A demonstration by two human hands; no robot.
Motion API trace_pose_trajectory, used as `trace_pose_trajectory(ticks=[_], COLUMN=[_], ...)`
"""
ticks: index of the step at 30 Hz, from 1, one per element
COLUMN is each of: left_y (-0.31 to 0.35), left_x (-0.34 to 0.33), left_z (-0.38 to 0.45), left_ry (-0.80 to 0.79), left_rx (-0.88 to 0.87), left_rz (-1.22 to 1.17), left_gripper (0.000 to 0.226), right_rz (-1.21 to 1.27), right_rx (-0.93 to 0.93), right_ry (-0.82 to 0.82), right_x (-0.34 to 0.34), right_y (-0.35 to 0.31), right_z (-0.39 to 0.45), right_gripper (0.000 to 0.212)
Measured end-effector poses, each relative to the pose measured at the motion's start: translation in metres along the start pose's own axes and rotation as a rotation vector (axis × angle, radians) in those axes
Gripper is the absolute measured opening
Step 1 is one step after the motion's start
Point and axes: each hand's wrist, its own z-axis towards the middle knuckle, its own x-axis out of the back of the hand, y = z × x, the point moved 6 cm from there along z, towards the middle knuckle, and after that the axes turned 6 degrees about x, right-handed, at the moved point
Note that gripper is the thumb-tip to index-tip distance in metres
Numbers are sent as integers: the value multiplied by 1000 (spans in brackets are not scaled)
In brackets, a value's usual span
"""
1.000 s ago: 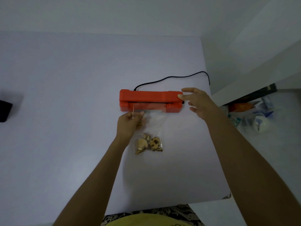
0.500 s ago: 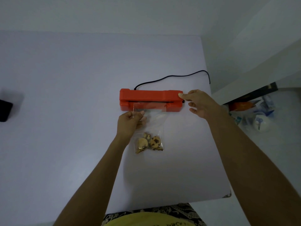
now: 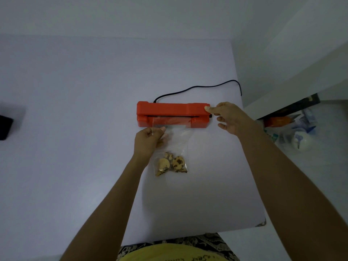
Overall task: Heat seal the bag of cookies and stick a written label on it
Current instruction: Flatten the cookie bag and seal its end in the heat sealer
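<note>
Fingers of the left hand (image 3: 149,137) pinched the left edge of the clear bag (image 3: 172,147) just below the orange heat sealer (image 3: 173,114), thumb on top of the film and the other fingertips curled beneath it. The forearm ran up from the near edge of the table (image 3: 75,91), straight toward the sealer. The right hand (image 3: 230,117) sat at the sealer's right end, its thumb and forefinger pressed against the top corner of the lid, the lower fingers loosely bent and holding nothing beside the sealer's base.

The bag's open mouth lay in the slot of the sealer, under the lid, with the film stretching back toward the person. Its cookies (image 3: 171,163) were bunched at the bottom end, well clear of the sealer. The lid looked lowered, with only a thin dark gap along the slot.

A black cord (image 3: 197,87) left the sealer's back left and curved away to the right, dropping over the table edge beyond the sealer's right end. That edge lay just past the right hand, leaving little room on that side. Left of the sealer the tabletop stretched wide, as far as a dark object (image 3: 5,127) at the frame's border. Right of the sealer, below table level, sat a clutter of bags and containers (image 3: 293,130).
</note>
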Motion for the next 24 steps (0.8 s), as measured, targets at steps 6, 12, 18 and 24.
trace_pose_trajectory(ticks=[6, 12, 18, 24], left_y=[-2, -3, -6, -7], left_x=[0, 0, -1, 0], left_z=[1, 2, 0, 3], left_ry=[1, 2, -7, 7], left_rx=[2, 10, 33, 22], left_rz=[-19, -29, -46, -14], left_gripper=[18, 16, 16, 18], right_rz=[-11, -45, -409, -672], right_rx=[6, 34, 328, 545], right_ry=[9, 41, 137, 74], right_x=[-1, -1, 2, -17], right_y=[0, -6, -35, -56], right_z=[-3, -13, -22, -41], right_gripper=[39, 40, 44, 27])
